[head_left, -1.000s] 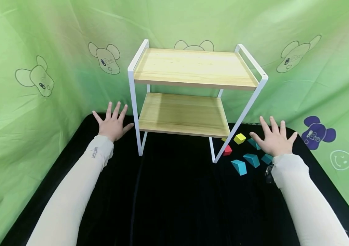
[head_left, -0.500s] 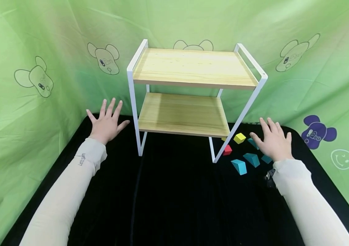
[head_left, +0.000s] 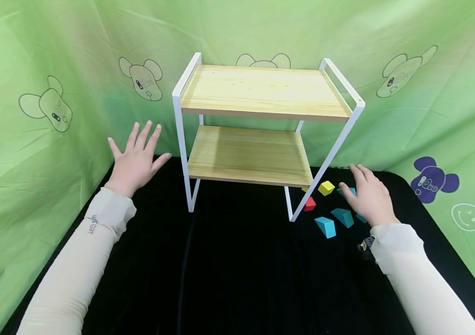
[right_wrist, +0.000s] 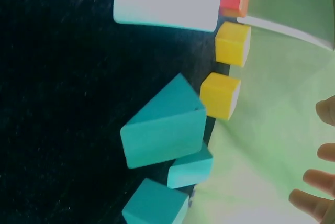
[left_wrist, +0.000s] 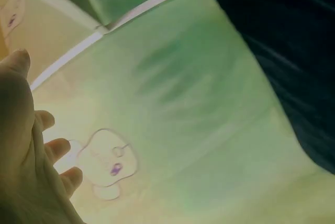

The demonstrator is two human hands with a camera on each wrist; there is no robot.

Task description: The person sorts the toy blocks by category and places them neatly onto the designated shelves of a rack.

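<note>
Right hand (head_left: 370, 197) over teal wedge blocks (head_left: 343, 217) (matte), black cloth (head_left: 237, 260)

Shelf (head_left: 262, 121) stands at table (head_left: 237, 260) centre, toward 12 o'clock. Blocks (head_left: 331, 216) lie at its 4 o'clock. Left hand (head_left: 134, 160) at 9, right hand (head_left: 369, 197) over blocks.
</note>
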